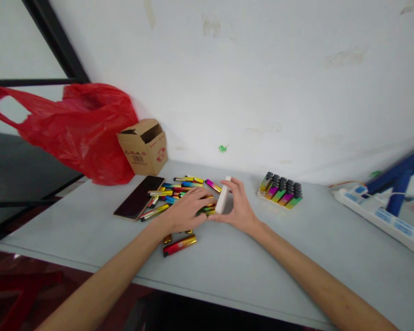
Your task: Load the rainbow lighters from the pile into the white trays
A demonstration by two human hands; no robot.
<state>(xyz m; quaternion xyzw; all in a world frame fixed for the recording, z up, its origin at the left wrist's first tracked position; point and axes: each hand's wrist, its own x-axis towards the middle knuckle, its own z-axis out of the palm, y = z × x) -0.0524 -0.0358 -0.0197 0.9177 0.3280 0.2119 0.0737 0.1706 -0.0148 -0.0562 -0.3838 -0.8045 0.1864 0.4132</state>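
My right hand (240, 209) grips a small white tray (222, 196) between thumb and fingers, tilted up on its side so that mostly a narrow edge faces me. Beside it, my left hand (189, 210) lies palm down over a loose pile of shiny coloured lighters (161, 193), fingers stretched out and hiding part of the pile. Whether those fingers touch a lighter, I cannot tell. A red and gold lighter (179, 245) lies apart, nearer the table's front edge. To the right, several lighters stand upright in close rows in a block (281, 191), black tops up.
A dark phone (140, 197) lies left of the pile. Behind it stand an open cardboard box (144, 149) and a red plastic bag (89, 133). A white power strip (382, 220) runs along the right of the grey table (262, 266). A white wall (262, 82) rises behind.
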